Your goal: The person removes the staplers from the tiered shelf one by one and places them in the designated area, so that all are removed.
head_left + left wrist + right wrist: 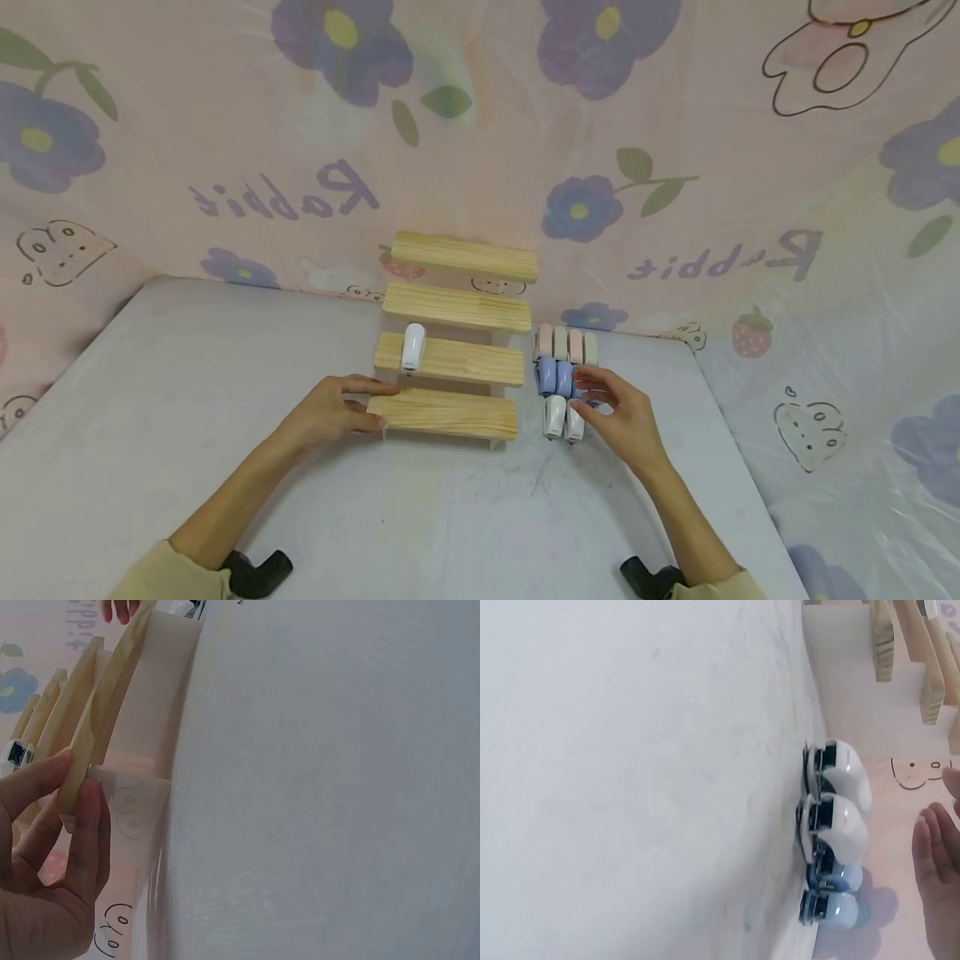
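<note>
My left hand (326, 412) pinches the left end of the lowest board of a stepped wooden rack (442, 414), thumb on one face and fingers on the other in the left wrist view. One white mini stapler (412, 347) stands on the second board from the bottom, near its left end. To the right of the rack, my right hand (618, 412) hovers over a group of mini staplers, its fingers loosely extended and holding nothing. Nearest it are two white staplers (847, 829) and several blue staplers (564, 377), one partly hidden by the fingers.
Behind the blue ones stand pink and pale green staplers (560, 342) in a row. The rack and staplers rest on a white table (225, 375). A patterned pink sheet (480, 150) hangs behind and beside the table.
</note>
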Available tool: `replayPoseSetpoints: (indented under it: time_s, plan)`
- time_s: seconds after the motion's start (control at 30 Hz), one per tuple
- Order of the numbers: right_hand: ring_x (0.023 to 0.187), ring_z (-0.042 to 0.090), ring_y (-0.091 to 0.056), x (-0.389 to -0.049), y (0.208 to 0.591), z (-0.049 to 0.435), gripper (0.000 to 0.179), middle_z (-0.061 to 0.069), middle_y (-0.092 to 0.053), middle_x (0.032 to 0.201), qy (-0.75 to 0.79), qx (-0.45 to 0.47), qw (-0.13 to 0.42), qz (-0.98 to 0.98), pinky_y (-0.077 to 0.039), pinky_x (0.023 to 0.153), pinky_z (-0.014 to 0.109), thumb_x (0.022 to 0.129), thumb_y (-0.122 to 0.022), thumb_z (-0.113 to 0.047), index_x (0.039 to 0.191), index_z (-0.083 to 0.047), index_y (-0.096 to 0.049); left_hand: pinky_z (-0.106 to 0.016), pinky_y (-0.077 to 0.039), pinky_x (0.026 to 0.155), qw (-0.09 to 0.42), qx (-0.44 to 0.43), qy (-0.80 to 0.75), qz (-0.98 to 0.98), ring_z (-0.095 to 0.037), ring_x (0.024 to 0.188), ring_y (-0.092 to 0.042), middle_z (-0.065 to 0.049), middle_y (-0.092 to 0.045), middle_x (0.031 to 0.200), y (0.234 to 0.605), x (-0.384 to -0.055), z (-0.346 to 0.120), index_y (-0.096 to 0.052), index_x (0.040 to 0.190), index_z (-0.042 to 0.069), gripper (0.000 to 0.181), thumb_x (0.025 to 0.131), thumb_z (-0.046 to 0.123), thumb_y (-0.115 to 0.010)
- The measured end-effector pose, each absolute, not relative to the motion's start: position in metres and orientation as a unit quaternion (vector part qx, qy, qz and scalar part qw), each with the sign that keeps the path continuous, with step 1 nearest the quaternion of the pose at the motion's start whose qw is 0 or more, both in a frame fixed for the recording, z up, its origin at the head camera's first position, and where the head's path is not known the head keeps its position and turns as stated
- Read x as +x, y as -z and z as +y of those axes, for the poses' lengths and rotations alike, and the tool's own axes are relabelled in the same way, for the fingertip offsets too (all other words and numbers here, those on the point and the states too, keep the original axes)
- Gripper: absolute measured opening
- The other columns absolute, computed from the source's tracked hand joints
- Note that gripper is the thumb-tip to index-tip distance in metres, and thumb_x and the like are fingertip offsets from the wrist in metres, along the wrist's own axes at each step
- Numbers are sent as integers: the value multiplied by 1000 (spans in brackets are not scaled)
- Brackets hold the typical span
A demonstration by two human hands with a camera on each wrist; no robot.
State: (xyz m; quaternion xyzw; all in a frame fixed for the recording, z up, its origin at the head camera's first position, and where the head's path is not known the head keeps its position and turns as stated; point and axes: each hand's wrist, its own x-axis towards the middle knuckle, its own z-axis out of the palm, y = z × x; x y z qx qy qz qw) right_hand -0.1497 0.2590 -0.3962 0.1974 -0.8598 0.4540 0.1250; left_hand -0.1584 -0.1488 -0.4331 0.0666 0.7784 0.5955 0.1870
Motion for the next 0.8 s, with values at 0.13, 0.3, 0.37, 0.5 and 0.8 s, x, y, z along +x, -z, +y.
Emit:
replayPoseSetpoints:
  time_s: [0.13,0.3,0.37,0.5,0.8]
  plan:
    - [99,44,-63,-150,391,249,50,25,-66,115,-467,214,126,-848,-55,87,34,78,-75,16,125,11,-59,-35,-56,77,188,66,-600,775,-21,89,-68,-23,-39,151,433,-158,-149,-69,126,7,50,78,11,-85]
    - [99,43,-63,-155,389,239,47,28,-65,116,-481,243,127,-833,-55,88,33,80,-73,16,124,13,-59,-34,-57,77,188,65,-602,773,-21,89,-69,-23,-39,151,433,-158,-149,-69,126,6,51,78,11,-85]
    - [98,43,-64,-157,387,234,46,28,-65,115,-486,252,129,-827,-55,87,37,80,-73,17,123,14,-59,-35,-57,77,188,67,-604,771,-21,89,-69,-23,-39,151,433,-158,-149,-69,126,5,51,78,10,-85]
    - [96,45,-63,-160,386,225,46,29,-64,115,-501,271,134,-811,-54,86,41,78,-72,19,122,15,-59,-36,-57,78,187,69,-607,769,-22,90,-69,-24,-39,151,433,-158,-150,-68,126,5,51,78,10,-84]
    - [95,46,-63,-165,380,203,45,29,-64,114,-514,301,138,-792,-55,86,38,79,-72,20,121,15,-59,-35,-56,78,187,68,-609,768,-22,90,-69,-23,-40,150,433,-157,-150,-68,126,5,51,79,11,-84]
